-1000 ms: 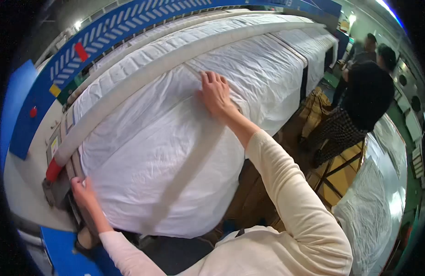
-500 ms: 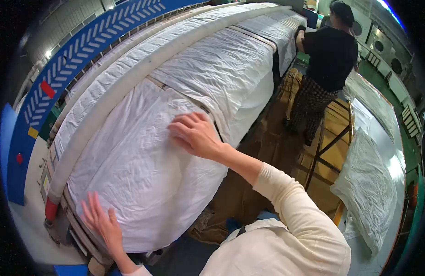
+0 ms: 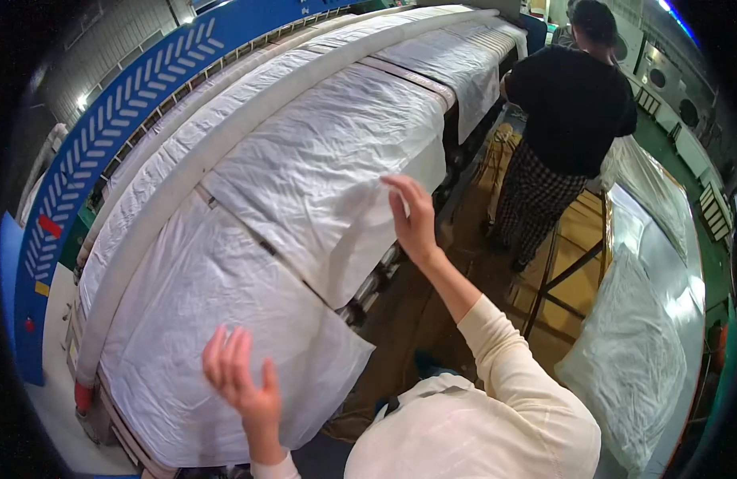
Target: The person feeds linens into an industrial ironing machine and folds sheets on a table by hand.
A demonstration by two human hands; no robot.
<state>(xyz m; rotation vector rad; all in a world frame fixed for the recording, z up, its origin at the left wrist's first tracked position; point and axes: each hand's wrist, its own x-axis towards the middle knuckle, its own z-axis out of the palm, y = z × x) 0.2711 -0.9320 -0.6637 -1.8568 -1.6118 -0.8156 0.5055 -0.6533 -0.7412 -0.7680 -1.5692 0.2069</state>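
A white cloth lies on the near end of a long machine bed, its corner hanging over the front edge. Above this cloth my left hand is raised, fingers stretched and holding nothing. My right hand hovers near the front edge of a second white cloth, its fingers apart and nothing in them. A narrow dark gap separates the two cloths. Both look lightly wrinkled.
A pale padded roller runs the length of the bed beside a blue machine panel. Ahead stands a person in a black shirt. To the right, crumpled white cloth lies on a metal-topped table.
Both hands have lifted off the near cloth and moved right. The cloths have shifted on the bed, and the gap between them shows more. The person ahead has turned slightly.
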